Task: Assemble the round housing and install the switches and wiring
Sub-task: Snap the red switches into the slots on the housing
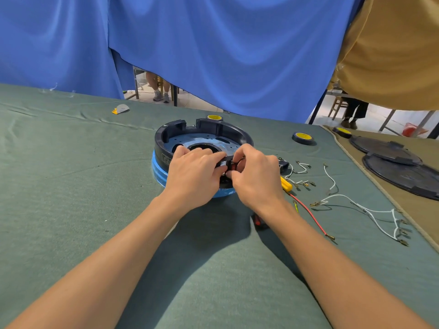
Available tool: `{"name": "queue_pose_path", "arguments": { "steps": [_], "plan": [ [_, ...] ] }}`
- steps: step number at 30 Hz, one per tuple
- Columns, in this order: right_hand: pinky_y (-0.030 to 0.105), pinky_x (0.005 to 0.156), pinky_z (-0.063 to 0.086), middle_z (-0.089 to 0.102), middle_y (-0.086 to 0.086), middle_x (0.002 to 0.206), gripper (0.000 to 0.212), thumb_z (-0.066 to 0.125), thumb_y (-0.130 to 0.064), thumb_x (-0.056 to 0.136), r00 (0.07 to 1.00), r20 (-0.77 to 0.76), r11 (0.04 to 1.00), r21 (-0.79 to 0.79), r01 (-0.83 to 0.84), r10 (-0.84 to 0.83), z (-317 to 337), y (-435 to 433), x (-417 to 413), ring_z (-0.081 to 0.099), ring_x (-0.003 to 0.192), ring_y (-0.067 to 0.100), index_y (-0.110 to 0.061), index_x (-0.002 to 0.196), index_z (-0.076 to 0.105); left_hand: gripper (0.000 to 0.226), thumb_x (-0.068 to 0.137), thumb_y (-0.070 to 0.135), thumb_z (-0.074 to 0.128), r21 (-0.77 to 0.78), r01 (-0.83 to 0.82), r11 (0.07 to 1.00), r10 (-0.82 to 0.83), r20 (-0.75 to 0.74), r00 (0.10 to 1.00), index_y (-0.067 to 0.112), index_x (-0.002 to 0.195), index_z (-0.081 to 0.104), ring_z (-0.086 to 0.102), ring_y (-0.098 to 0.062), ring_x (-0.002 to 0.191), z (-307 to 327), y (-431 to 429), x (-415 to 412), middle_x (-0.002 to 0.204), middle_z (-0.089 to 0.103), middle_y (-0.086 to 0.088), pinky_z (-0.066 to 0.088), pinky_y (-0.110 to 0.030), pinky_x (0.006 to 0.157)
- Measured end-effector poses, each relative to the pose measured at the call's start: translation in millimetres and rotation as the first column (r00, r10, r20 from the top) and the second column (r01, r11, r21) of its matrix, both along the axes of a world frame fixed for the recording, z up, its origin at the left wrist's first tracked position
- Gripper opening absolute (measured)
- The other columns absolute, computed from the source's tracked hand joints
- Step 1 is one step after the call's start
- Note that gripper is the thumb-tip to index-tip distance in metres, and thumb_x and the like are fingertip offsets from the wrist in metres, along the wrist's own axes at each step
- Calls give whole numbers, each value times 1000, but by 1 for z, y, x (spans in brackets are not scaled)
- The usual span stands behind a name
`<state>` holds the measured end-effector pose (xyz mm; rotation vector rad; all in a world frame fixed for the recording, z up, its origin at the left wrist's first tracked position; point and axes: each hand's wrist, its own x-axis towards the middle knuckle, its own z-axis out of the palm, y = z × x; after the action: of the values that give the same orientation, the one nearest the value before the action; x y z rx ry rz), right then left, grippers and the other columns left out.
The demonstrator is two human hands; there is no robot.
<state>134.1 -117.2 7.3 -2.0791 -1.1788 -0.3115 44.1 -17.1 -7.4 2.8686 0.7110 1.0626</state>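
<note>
Round housing [238, 136], one; tape rolls [302, 138], three.

Switch [232, 165] mostly hidden between left hand [193, 174], right hand [257, 176]; housing label [167, 159] unreadable; lid [403, 174] cut off at right edge.

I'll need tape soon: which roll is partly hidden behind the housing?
The leftmost tape roll, peeking over the round housing; the other two rolls lie fully visible farther right.
</note>
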Motion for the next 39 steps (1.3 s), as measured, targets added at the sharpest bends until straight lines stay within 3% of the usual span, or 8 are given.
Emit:
{"name": "queue_pose_path", "arguments": {
  "steps": [7, 11, 14, 19, 23, 27, 33, 39],
  "plan": [
    [32, 64, 44, 63, 9, 86, 17, 69, -8, 80, 1000, 9, 989, -149, 2, -1, 13, 2, 6, 54, 84, 27, -15, 88, 56, 22, 99, 34, 49, 7, -17, 1000, 17, -14, 1000, 28, 111, 65, 55, -20, 86, 0, 0, 2, 82, 61, 8, 23, -33, 76],
    [33, 65, 47, 62, 9, 86, 16, 70, -9, 81, 1000, 22, 985, -171, -6, 10, 14, 1, 7, 56, 85, 26, -15, 87, 57, 19, 99, 33, 47, 15, -15, 1000, 15, -23, 1000, 28, 108, 64, 54, -19, 84, 0, -2, 1, 80, 58, 9, 24, -34, 77],
    [33, 71, 49, 65, 3, 82, 20, 74, -13, 79, 999, -22, 983, -178, -52, 49, 21, -2, 16, 58, 86, 23, -22, 79, 57, 24, 99, 35, 47, 9, 9, 1000, -9, -37, 999, 28, 116, 64, 55, -21, 89, 1, -2, 1, 85, 61, 8, 26, -35, 80],
    [24, 61, 58, 69, 1, 75, 20, 71, -6, 85, 971, -95, 962, -146, -231, 219, 18, -16, 26, 63, 53, 7, -22, 81, 59, 27, 99, 36, 48, 11, 25, 1000, -25, -45, 999, 27, 119, 63, 56, -21, 89, 1, -2, 0, 87, 64, 7, 29, -35, 84],
    [31, 73, 54, 68, 1, 77, 15, 72, -4, 81, 966, 44, 967, -54, -250, 253, 6, -21, 29, 60, 64, 10, -12, 92, 67, 26, 99, 37, 48, 7, 19, 1000, -19, -43, 999, 28, 119, 63, 57, -21, 90, 1, -1, 0, 87, 63, 7, 27, -34, 83],
    [33, 73, 49, 63, 4, 85, 14, 77, -9, 78, 947, 213, 970, -41, -239, 242, 4, -18, 32, 55, 72, 17, -9, 89, 69, 24, 99, 37, 48, -21, 27, 999, -29, -64, 998, 31, 117, 63, 57, -19, 91, 3, 0, 0, 90, 64, 8, 28, -34, 84],
    [37, 74, 50, 64, 3, 87, 19, 78, -13, 77, 936, 235, 964, -40, -262, 264, 2, -19, 35, 55, 75, 17, -9, 94, 68, 26, 99, 38, 47, -48, 33, 998, -38, -108, 993, 32, 119, 63, 60, -19, 93, 9, 3, 1, 95, 67, 9, 26, -33, 80],
    [20, 72, 41, 57, -9, 85, 27, 80, -18, 76, 938, 234, 966, -32, -257, 257, 2, -22, 41, 48, 71, 7, -13, 97, 65, 26, 98, 40, 50, -109, 13, 994, -31, -164, 986, 32, 120, 61, 60, -21, 97, 16, 2, 2, 101, 68, 9, 29, -35, 84]
  ]
}}
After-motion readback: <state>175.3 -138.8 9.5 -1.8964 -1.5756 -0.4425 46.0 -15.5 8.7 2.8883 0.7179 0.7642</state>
